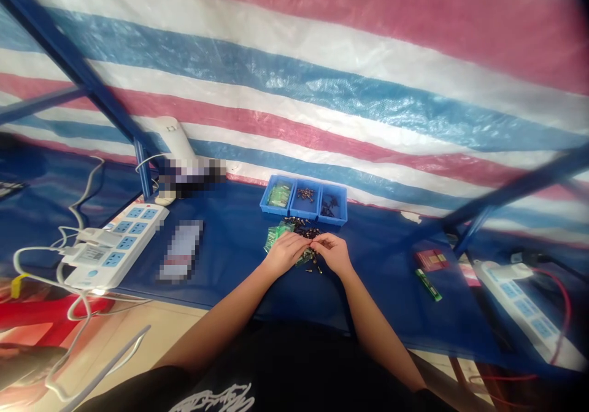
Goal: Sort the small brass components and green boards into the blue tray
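Observation:
My left hand [286, 251] and my right hand [332, 252] rest close together on the blue table cover [230, 246], fingers curled inward and pinched toward each other. Under and just behind them lies a pile of small green circuit boards [275, 235] and dark screws [307, 230]. A green board peeks out below my left fingers. What the fingertips pinch is too small to name. Behind the pile stand three joined blue bins [304, 200], holding green boards, brown parts and dark parts.
A white power strip [117, 240] with plugged cables lies at the left, a blurred flat object [180, 251] beside it. At the right lie a red card [431, 259], a green stick [427, 284] and another power strip [524, 308]. Striped tarp hangs behind; blue frame bars cross both sides.

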The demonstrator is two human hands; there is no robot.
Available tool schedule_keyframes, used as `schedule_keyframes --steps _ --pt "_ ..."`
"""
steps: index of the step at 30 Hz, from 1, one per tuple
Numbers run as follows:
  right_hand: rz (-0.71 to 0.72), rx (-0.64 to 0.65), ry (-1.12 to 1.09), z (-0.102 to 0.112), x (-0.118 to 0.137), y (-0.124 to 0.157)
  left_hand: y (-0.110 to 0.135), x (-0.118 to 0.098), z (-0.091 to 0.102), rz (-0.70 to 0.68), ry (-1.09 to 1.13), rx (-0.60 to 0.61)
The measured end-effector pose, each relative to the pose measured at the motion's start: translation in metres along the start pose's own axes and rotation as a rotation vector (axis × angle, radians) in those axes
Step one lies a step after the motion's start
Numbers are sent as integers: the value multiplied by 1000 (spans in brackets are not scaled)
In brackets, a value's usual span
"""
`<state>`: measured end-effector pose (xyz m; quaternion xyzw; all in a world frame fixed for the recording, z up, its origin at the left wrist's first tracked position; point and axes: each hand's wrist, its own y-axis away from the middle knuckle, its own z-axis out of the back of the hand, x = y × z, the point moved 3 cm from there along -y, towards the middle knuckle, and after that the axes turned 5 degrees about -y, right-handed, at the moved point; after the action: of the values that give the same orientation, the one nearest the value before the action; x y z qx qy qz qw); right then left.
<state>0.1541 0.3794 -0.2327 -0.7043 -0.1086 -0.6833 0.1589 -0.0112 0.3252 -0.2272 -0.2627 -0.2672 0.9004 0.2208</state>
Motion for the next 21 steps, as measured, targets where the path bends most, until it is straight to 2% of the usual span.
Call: schedule_keyframes --steps 9,17,21 --pt "56 13 89 -2 -7 1 -2 0 -1 39 -89 14" --pt "228 67 203 -6 5 4 0 3 -4 45 -136 28" --pt "239 20 234 -5 4 4 -1 1 -2 53 -110 14"
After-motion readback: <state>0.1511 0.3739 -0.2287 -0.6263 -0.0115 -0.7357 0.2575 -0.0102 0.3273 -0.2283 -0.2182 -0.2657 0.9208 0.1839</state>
